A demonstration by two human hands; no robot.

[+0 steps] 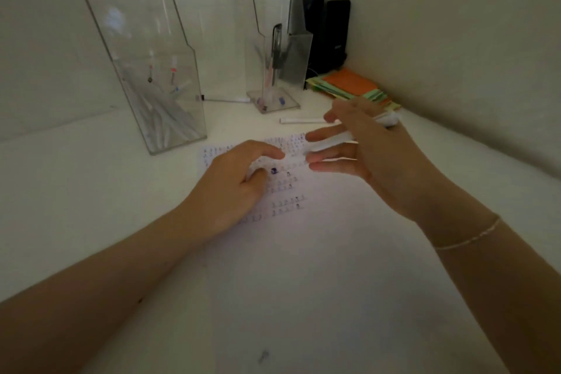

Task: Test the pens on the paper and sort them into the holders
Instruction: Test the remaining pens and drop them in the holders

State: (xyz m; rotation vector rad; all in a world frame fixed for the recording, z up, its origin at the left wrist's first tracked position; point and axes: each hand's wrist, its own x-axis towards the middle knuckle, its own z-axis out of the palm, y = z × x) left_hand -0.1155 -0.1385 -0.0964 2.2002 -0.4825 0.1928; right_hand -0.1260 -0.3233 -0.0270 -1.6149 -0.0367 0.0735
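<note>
The paper, marked with rows of small ink test marks, lies flat on the white desk in front of the person. The left hand rests on it with its fingers curled around a pen cap, whose blue end just shows. The right hand hovers above the paper's far right corner, holding a white pen loosely between spread fingers; more white pens poke out behind its knuckles. One loose pen lies on the desk just beyond the paper. To the far left stands a clear holder with several pens inside; a second clear holder stands further back, near the middle, with a few pens upright in it. Another pen lies between the two holders. In the corner sit two black speakers and a stack of coloured paper. Pale walls close in the desk on the back and right.
</note>
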